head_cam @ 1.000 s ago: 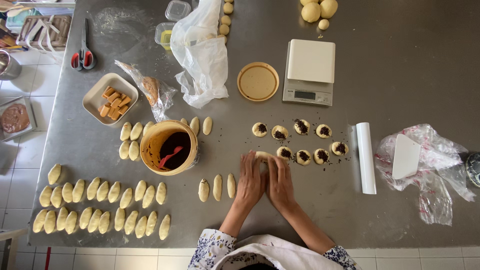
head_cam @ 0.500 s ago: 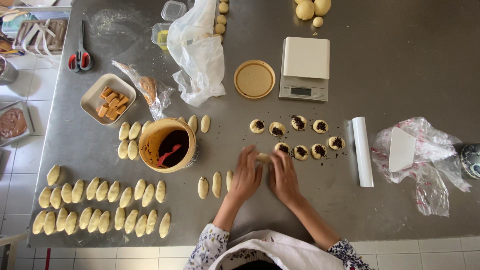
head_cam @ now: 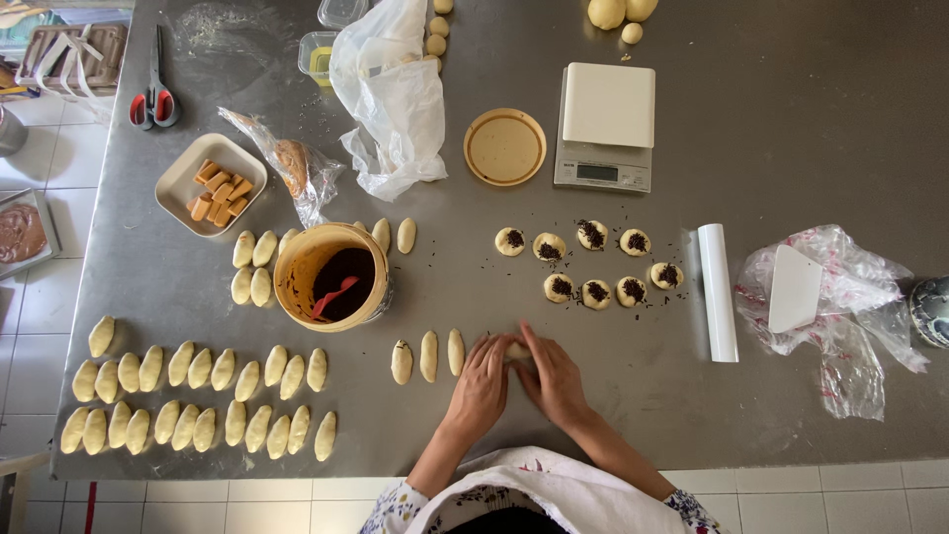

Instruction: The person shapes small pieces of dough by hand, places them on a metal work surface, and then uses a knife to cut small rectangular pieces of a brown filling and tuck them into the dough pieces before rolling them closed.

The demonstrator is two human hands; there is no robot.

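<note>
Here, dough piece (head_cam: 516,350) pinched between left hand (head_cam: 481,381), right hand (head_cam: 554,378), fingers closed.

Looks like a small bakery or a working kitchen, not somebody's living room. Big stainless steel table (head_cam: 791,119) on a white tiled floor (head_cam: 30,129), a digital scale (head_cam: 605,127), a white dough scraper (head_cam: 794,288), a tub of chocolate filling (head_cam: 331,277), and rows of shaped dough pieces (head_cam: 198,396) lined up in batches.
</note>
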